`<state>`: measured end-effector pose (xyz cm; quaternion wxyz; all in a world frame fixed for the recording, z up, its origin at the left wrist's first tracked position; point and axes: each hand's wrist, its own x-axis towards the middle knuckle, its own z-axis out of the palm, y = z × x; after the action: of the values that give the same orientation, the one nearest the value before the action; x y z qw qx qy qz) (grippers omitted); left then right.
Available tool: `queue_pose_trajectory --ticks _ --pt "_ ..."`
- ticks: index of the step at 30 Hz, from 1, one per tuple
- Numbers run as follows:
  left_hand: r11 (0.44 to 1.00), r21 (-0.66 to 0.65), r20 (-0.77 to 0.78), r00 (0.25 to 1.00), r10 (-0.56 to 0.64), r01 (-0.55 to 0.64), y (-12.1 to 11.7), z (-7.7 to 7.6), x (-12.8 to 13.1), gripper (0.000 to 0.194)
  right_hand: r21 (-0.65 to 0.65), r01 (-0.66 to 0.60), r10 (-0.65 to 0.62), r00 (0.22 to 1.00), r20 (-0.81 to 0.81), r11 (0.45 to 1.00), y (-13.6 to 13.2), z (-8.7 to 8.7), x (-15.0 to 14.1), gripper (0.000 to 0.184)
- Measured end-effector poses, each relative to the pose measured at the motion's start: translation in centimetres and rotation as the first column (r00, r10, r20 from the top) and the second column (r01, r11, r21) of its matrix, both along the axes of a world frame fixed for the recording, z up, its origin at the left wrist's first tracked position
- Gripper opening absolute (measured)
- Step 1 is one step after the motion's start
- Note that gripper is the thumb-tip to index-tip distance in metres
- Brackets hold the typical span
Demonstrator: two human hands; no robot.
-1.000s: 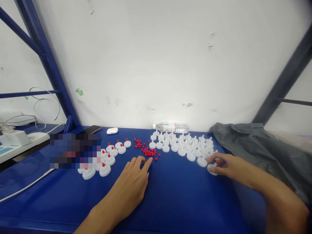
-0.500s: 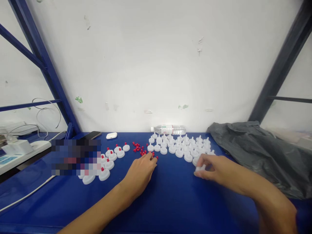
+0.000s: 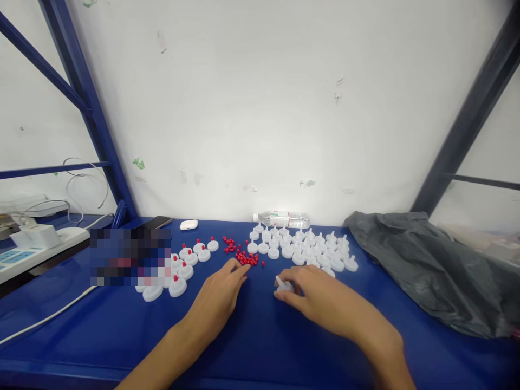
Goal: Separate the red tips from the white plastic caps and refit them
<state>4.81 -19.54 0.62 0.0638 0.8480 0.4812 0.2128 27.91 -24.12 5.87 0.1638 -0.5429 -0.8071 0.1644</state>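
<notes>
My right hand (image 3: 320,290) grips a white nozzle cap (image 3: 285,286) between thumb and fingers, its thin spout tilted up to the left. My left hand (image 3: 223,287) is closed in a pinch just in front of a pile of small red tips (image 3: 247,259); what lies between its fingertips is hidden. More white nozzle caps (image 3: 298,257) with bare spouts stand in a cluster behind my right hand. To the left, several white caps with red tips (image 3: 177,286) stand in rows, partly covered by a pixelated patch.
A clear plastic bottle (image 3: 284,219) lies against the wall. A dark grey plastic bag (image 3: 422,265) spreads over the right side. At the left are a white case (image 3: 189,224), a phone (image 3: 158,222), a white cable (image 3: 49,317) and a power strip (image 3: 44,252).
My right hand has moved left, carrying the white nozzle cap away from the cluster toward my left hand. My left hand has drawn back slightly from the red tips.
</notes>
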Motion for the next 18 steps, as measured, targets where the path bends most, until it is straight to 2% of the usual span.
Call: queue_pose_trajectory --ticks 4,7,9,11,15,18 --pt "0.999 -0.035 0.304 0.952 -0.028 0.041 -0.6 0.3 -0.6 0.032 0.019 -0.052 0.052 0.999 0.004 0.998 -0.2 -0.2 -1.7 0.030" --pt "0.970 -0.231 0.484 0.874 0.048 0.075 -1.2 0.6 -1.0 0.027 0.002 -0.058 0.058 0.998 0.024 0.998 -0.2 -0.2 -2.6 0.042" --pt "0.930 -0.350 0.553 0.826 0.106 0.115 -1.6 0.7 -1.1 0.030 -0.007 -0.073 0.073 0.997 0.021 0.997 -0.2 -0.2 -3.0 0.052" --pt "0.896 -0.410 0.606 0.785 0.127 0.171 -1.9 0.7 -1.1 0.034 0.007 -0.091 0.091 0.996 0.009 0.996 -0.2 -0.3 -3.4 0.058" --pt "0.853 -0.440 0.687 0.718 0.117 0.282 -2.1 1.0 -0.9 0.040 0.059 -0.105 0.104 0.994 0.012 0.993 -0.2 -0.4 -3.9 0.065" --pt "0.845 -0.441 0.705 0.700 0.117 0.303 -2.2 1.3 -0.9 0.041 0.080 -0.117 0.116 0.993 0.016 0.990 -0.1 -0.5 -4.1 0.065"
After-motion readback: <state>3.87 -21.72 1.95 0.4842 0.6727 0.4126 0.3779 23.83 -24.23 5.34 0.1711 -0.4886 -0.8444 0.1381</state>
